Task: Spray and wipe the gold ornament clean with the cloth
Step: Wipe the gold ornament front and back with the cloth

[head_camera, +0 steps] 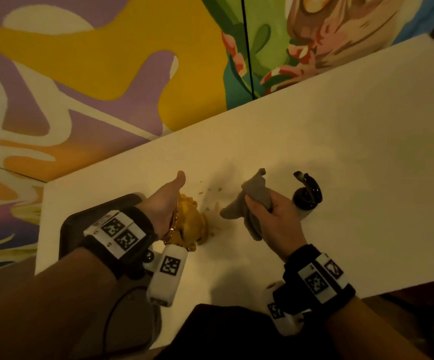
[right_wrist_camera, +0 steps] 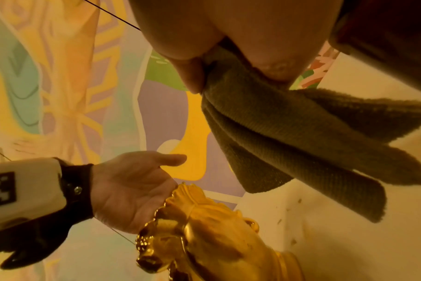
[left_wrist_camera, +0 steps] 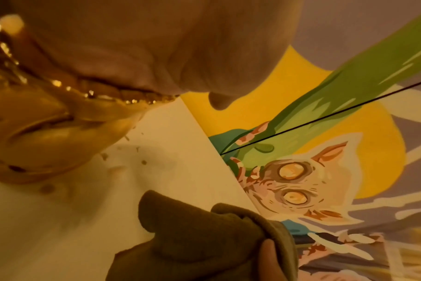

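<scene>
The gold ornament (head_camera: 192, 224) (left_wrist_camera: 36, 142) (right_wrist_camera: 204, 237) stands on the white table (head_camera: 340, 152) near its front left. My left hand (head_camera: 166, 201) (right_wrist_camera: 130, 190) cups its left side, thumb stretched forward; the fingers go behind the ornament and are mostly hidden. My right hand (head_camera: 275, 222) grips a bunched grey cloth (head_camera: 254, 193) (left_wrist_camera: 192, 247) (right_wrist_camera: 289, 133), held in the air a little to the right of the ornament and not touching it. A black spray bottle (head_camera: 307, 194) stands just right of that hand.
Crumbs (head_camera: 210, 189) and a brownish smear (head_camera: 213, 231) lie on the table around the ornament. A dark tray (head_camera: 80, 219) sits under my left wrist at the table's left end. A painted wall (head_camera: 106, 74) runs along the far edge.
</scene>
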Tool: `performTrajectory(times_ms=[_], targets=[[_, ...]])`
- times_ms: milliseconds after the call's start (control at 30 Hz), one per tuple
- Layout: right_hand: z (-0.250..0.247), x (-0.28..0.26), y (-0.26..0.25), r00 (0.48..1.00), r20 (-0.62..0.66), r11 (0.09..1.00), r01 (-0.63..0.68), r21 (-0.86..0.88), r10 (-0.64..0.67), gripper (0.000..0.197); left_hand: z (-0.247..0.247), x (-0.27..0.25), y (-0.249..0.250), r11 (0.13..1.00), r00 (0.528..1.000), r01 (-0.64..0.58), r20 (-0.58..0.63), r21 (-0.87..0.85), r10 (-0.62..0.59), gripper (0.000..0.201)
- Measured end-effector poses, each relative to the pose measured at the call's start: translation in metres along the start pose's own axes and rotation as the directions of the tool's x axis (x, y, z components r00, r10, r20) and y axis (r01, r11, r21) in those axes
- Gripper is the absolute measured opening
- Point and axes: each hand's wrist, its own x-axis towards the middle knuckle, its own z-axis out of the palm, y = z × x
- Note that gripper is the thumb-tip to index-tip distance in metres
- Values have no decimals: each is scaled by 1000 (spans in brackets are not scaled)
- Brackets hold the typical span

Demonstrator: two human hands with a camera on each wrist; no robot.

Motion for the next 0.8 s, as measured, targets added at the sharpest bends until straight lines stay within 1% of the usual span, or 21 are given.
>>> performTrajectory(times_ms=[33,67,133,167,200,233,333,367,433,467,533,600,667,700,733,767,800], targets=[[0,-1,2,1000,-6,1000,-8,-13,8,28,2,1,-2,1000,1000,-14,-26,-5,13,157],[1,-1,5,1000,-14,999,-15,-31,14,24,7,-3,-3,1000,999,-20,-44,-17,19,152],[1,-1,6,1000,-18,999,-4,-50,3,24,13,-15,-6,999,997,-34,-73,-42,31,136],[2,-1,6,1000,-16,998,4,-58,-5,24,14,-20,-8,998,996,-39,-79,-47,35,134],[3,0,6,1000,-14,998,12,-67,-13,22,10,-21,-10,998,996,-39,-85,-57,34,137],[4,-1,4,1000,-9,997,25,-79,-26,19,7,-28,-10,996,995,-33,-97,-88,24,136],[3,-2,-2,998,17,991,69,-111,-68,17,-16,-43,-13,963,995,-14,-97,-270,-13,112],[2,-2,-6,996,28,990,88,-111,-86,17,-22,-51,-16,938,996,-12,-86,-345,-19,105],[2,-3,-15,990,41,986,135,-98,-132,14,-32,-64,-25,861,1000,-12,-1,-509,13,95],[3,-4,-21,986,50,981,165,-99,-161,14,-35,-68,-32,817,998,-24,29,-577,50,90],[9,-5,-33,967,74,955,253,-152,-244,17,-37,-71,-45,722,991,-44,63,-691,120,87],[15,-6,-41,940,113,917,340,-208,-323,22,-37,-72,-57,668,984,-95,31,-738,174,86],[23,-4,-49,919,172,874,390,-289,-354,26,-39,-71,-67,625,975,-139,5,-768,223,89],[29,-3,-53,911,212,844,409,-347,-354,25,-40,-70,-71,607,972,-149,-2,-780,237,90],[37,-3,-58,900,269,799,429,-422,-342,22,-40,-68,-75,586,965,-156,3,-795,261,91],[47,-5,-61,884,330,724,461,-512,-330,22,-40,-68,-78,570,959,-163,6,-806,282,91],[57,-7,-64,860,384,614,510,-602,-337,23,-38,-69,-79,554,951,-172,10,-815,310,90]])
